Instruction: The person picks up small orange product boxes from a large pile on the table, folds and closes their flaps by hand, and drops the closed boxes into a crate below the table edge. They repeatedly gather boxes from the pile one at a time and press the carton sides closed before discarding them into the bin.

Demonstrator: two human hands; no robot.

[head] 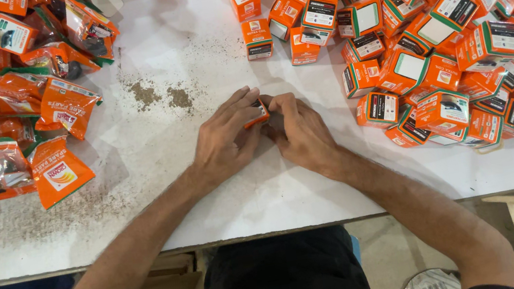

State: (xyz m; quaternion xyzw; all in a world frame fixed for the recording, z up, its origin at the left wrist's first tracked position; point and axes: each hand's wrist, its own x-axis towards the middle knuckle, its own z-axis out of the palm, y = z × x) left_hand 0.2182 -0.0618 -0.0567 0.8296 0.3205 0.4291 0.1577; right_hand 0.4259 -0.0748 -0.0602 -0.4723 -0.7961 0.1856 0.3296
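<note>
I'm seeing both hands, left hand (225, 139) and right hand (300, 132), pinching one small orange carton (257, 114) mid-tabletop (188, 59), probably light, crushable (thin card), best gripped by its side edges

I observe a packing workshop: heaped small orange cartons (445, 32), orange sachets (3, 102), a worn white bench (211, 200).

Orange boxes (452, 31) right (pouches (9, 101) left).
</note>
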